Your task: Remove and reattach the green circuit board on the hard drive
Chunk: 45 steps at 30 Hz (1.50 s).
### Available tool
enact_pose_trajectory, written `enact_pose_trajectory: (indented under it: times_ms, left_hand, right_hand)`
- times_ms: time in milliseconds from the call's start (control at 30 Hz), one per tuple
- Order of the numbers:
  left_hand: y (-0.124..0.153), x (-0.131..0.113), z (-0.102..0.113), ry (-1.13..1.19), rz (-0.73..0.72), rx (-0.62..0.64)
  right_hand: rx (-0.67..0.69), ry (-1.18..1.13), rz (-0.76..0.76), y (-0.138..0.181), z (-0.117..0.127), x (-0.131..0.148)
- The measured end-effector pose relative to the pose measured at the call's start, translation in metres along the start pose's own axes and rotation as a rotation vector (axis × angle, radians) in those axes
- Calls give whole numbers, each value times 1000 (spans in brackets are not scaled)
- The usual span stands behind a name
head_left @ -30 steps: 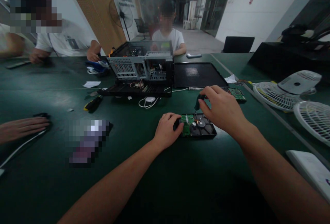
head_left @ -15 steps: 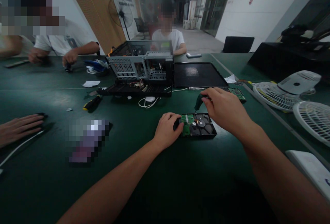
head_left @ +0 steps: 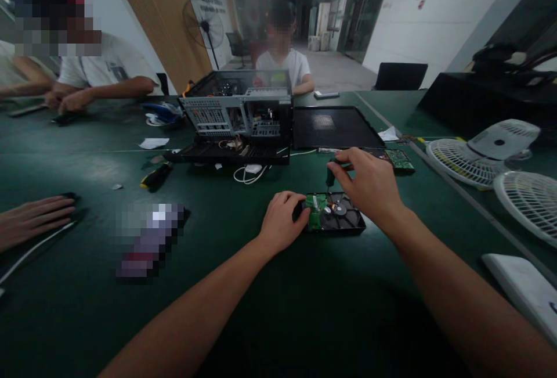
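A hard drive (head_left: 343,221) lies on the green table with its circuit board side up. My left hand (head_left: 285,218) grips its left end, thumb and fingers on opposite edges. In my right hand (head_left: 365,177) is a dark-handled screwdriver (head_left: 331,175), held nearly upright. Its tip points down at the far edge of the drive, beside the green board; whether it sits in a screw is too small to tell. Just behind my right hand lies a loose green circuit board (head_left: 399,160).
An opened computer case (head_left: 237,114) stands beyond the drive, with a black side panel (head_left: 339,127) to its right. A yellow-black screwdriver (head_left: 155,176), a phone (head_left: 152,238) and another person's hand (head_left: 39,218) are at left. White fan parts (head_left: 461,160) lie at right.
My right hand has shifted slightly left, and the screwdriver now stands more upright. My left hand and the drive stay in place. The person at far left has drawn both hands together.
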<state>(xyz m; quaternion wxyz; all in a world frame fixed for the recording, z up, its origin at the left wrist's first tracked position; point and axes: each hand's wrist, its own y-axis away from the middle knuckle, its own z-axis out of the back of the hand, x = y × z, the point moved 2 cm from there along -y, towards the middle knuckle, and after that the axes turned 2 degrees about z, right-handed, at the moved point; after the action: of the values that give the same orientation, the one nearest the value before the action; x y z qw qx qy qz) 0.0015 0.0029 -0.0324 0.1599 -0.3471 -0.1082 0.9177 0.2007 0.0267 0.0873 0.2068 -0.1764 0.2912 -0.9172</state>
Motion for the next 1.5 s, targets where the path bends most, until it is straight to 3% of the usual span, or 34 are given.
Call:
enact_pose_trajectory:
  times_ms: [300,633,933,1500]
  left_hand:
    - [0,-3,2,2,1,-2]
    - [0,-2,1,2,1,9]
    - [1,-1,1,-10,1,8]
    - [0,-1,0,-7,1,6]
  right_hand:
    - [-32,100,18,1,0,0]
    - [28,19,-3,1,-3,0]
    - [72,188,44,-1,12,8]
    - [145,93,-5,0,16,13]
